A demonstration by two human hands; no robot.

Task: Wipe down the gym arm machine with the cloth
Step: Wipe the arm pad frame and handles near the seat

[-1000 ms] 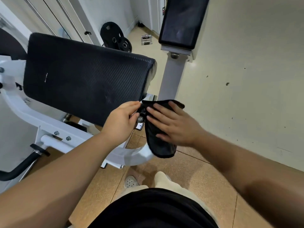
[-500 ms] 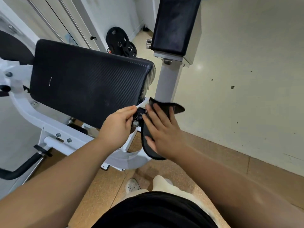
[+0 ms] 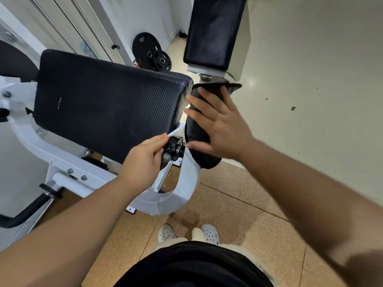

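Your right hand (image 3: 219,129) lies flat on the black cloth (image 3: 196,131), its fingers straight and spread and its thumb stretched out toward the near left. The palm presses the cloth against the upright part of the arm machine, just to the right of the big black arm pad (image 3: 107,108). The cloth hangs down lengthwise under your hand. Its top edge reaches just below the far seat pad (image 3: 213,32), and its rounded lower end drapes over the curved white frame (image 3: 182,195). The upright it covers is hidden behind the cloth and your hand. Your left hand (image 3: 143,160) sits at the near right corner of the arm pad with its fingers curled and close together. Their tips are against the black knob (image 3: 173,147) and its bolt on the frame, but you cannot tell from here whether they actually grip it. The two hands are near each other without touching, with the knob between them. To the far left of the seat pad, two black weight plates (image 3: 151,52) lean by the wall. A black handle (image 3: 24,212) sticks out at the near left of the frame. Your white shoes (image 3: 209,233) stand on the brown tiled floor (image 3: 238,204), near the foot of the frame.
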